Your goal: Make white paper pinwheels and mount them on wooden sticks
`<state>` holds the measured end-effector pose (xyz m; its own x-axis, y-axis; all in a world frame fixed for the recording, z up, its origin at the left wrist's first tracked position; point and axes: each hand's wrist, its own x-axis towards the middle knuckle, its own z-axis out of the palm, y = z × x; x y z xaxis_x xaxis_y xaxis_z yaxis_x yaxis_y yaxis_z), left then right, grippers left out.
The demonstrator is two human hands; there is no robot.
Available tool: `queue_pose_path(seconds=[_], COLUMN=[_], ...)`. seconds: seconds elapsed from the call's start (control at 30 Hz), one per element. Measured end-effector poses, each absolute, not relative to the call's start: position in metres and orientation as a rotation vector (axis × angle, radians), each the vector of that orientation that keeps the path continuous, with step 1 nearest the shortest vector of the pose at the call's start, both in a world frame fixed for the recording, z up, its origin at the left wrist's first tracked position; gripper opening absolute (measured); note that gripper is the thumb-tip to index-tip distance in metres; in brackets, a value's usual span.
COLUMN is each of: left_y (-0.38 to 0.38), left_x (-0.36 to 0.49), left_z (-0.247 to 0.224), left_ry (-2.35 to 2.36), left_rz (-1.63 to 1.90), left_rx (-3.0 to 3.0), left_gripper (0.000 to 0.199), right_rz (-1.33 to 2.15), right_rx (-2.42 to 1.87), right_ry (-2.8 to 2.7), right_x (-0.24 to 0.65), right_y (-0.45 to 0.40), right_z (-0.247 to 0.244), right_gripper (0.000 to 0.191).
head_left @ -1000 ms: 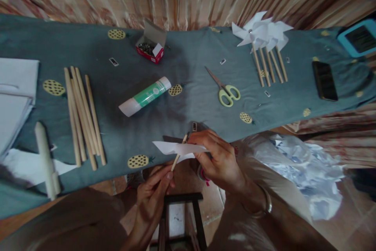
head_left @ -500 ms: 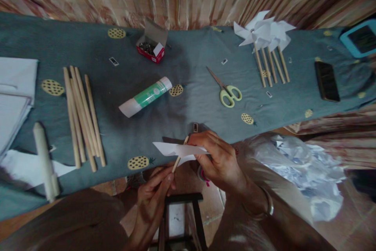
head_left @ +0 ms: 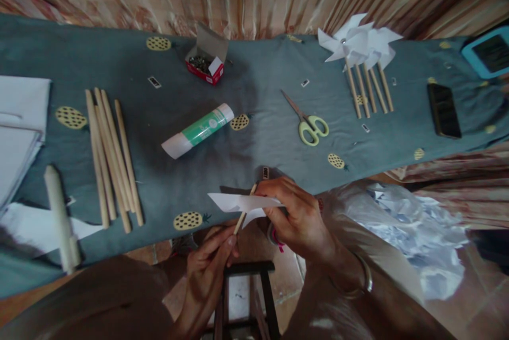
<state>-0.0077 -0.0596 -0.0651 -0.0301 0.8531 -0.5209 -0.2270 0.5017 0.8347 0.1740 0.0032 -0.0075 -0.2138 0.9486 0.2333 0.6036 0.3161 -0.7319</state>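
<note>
Close to the table's front edge, my left hand (head_left: 210, 263) is closed around the lower part of a thin wooden stick (head_left: 240, 222). A white paper pinwheel (head_left: 228, 202) sits across the stick near its top end. My right hand (head_left: 296, 220), with a bracelet at the wrist, pinches the pinwheel's right side, fingers around the paper by the stick's top. Those fingertips are partly hidden by the paper. Beyond my hands lie a glue stick (head_left: 199, 130) with a green label and scissors (head_left: 312, 127) with light green handles.
Wooden sticks (head_left: 113, 165) lie at left beside white paper (head_left: 24, 101) and a utility knife (head_left: 59, 218). An open red box (head_left: 204, 67) holds small metal pins. Finished pinwheels (head_left: 358, 45), a phone (head_left: 444, 110) and a blue-framed device (head_left: 488, 53) lie right. A plastic bag (head_left: 417, 244) holds paper scraps.
Hardly anything differs. Both hands keep their hold on the stick and pinwheel, and the whole view has shifted very slightly.
</note>
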Motion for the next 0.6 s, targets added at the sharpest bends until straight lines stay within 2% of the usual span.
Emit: queue_pose_path(seconds=[0.2,0.43,0.6], left_y=[-0.056,-0.055,-0.055], left_x=[-0.004,0.000,0.006], left_z=[-0.059,-0.057,-0.047], left_ry=[1.332,1.273,1.223], left_rz=[0.975,0.980,0.973], left_rx=[0.544,0.495,0.395], left_gripper=[0.026,0.029,0.033], right_rz=[0.917,1.245,1.279], right_rx=[-1.515,-1.641,-1.716], right_ry=[-1.811,-1.812,-1.863], right_x=[0.175,0.178,0.180], right_y=[0.011,0.034,0.054], right_z=[0.002,0.010,0.005], right_gripper=[0.009,0.014,0.013])
